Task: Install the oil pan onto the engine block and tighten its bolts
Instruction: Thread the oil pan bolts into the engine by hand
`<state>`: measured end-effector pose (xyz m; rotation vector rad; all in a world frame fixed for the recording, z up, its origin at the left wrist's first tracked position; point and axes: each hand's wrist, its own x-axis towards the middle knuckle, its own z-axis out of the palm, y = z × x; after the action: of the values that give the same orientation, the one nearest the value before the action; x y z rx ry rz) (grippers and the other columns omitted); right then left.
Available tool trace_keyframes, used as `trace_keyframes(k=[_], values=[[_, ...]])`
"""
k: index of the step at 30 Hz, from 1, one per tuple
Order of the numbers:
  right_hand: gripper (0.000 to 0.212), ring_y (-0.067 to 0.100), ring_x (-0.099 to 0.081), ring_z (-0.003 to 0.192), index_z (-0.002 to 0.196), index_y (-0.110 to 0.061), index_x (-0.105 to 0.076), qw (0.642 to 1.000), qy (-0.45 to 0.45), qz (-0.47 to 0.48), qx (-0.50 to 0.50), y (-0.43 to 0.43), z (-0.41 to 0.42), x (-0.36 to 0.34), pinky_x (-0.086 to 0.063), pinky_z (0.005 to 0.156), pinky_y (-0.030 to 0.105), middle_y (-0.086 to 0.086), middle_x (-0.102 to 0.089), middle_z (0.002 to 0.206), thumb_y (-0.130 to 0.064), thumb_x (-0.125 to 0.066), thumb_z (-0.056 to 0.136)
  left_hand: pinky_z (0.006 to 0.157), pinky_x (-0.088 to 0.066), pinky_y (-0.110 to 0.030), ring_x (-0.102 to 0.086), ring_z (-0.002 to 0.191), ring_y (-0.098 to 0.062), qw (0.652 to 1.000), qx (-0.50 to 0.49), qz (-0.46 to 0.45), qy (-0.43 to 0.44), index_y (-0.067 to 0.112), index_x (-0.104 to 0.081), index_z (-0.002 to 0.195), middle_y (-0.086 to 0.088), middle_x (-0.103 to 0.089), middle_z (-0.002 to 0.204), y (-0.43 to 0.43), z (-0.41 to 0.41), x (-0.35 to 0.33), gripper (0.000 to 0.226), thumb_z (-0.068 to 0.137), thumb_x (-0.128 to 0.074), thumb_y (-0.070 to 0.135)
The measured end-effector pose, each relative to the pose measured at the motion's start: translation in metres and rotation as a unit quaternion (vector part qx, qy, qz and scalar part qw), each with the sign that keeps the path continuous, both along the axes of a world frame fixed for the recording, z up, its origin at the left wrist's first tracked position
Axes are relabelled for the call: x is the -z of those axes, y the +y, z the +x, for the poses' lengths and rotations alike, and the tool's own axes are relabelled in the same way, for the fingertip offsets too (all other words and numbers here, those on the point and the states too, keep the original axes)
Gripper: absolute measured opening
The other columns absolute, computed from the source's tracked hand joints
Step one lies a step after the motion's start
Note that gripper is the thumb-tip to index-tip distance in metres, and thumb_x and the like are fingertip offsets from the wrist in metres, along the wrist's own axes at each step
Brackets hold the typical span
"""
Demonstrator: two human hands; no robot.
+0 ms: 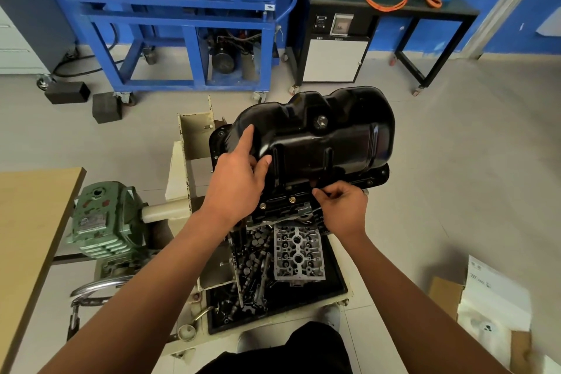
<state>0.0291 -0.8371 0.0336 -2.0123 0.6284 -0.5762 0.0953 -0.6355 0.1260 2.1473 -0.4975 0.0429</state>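
Note:
A glossy black oil pan sits bottom-up on the engine block, which is mostly hidden beneath it. My left hand lies on the pan's left end, index finger stretched out along its curved wall and thumb against its side. My right hand is at the pan's near flange, fingers curled and pinching something small that I cannot make out. Two brass-coloured bolts stand in the near flange between my hands.
A black tray below the block holds a cylinder head, camshafts and loose parts. A green gearbox and a wooden table are on the left. A blue lift frame and a black bench stand behind. Cardboard and paper lie at right.

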Motion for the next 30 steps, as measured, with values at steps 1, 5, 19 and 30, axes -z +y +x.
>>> trace_keyframes(k=[1,5,19,30], values=[[0.025,0.003,-0.049,0.047,0.064,-0.018,-0.065,1.0,-0.003,0.003,0.002,0.001,-0.001,0.001,-0.045,0.054,0.017,-0.005,-0.058,0.055,-0.012,-0.084,0.078,0.059,-0.042,-0.006,-0.061,0.064,-0.002,1.0,0.001,-0.001,0.0,0.016,-0.025,0.158,0.009,-0.065,0.061,0.0,0.0,0.0,0.064,0.103,-0.056,0.023],[0.021,0.001,-0.05,0.046,0.068,-0.01,-0.066,0.999,-0.019,0.022,0.015,0.003,-0.003,0.004,-0.041,0.051,0.009,-0.003,-0.057,0.056,-0.01,-0.084,0.078,0.057,-0.041,-0.006,-0.061,0.063,-0.002,1.0,0.0,-0.002,0.005,0.017,-0.025,0.158,0.009,-0.065,0.062,0.001,0.0,-0.001,0.064,0.103,-0.056,0.024],[0.022,0.002,-0.053,0.047,0.066,-0.026,-0.067,0.999,0.023,0.02,0.032,0.003,-0.004,-0.001,-0.046,0.05,0.018,-0.008,-0.061,0.058,-0.024,-0.087,0.075,0.057,-0.039,-0.004,-0.059,0.061,0.004,1.0,-0.006,0.005,0.0,0.012,-0.026,0.158,0.011,-0.062,0.059,-0.001,-0.002,-0.004,0.064,0.102,-0.056,0.023],[0.017,0.009,-0.061,0.057,0.069,-0.025,-0.07,0.994,0.05,-0.095,-0.02,0.0,-0.015,-0.009,-0.053,0.059,0.031,-0.014,-0.062,0.059,-0.022,-0.077,0.085,0.059,-0.041,-0.003,-0.059,0.063,0.007,1.0,-0.004,0.005,-0.007,0.013,-0.026,0.158,0.014,-0.061,0.058,-0.001,-0.002,-0.003,0.064,0.102,-0.056,0.022]])
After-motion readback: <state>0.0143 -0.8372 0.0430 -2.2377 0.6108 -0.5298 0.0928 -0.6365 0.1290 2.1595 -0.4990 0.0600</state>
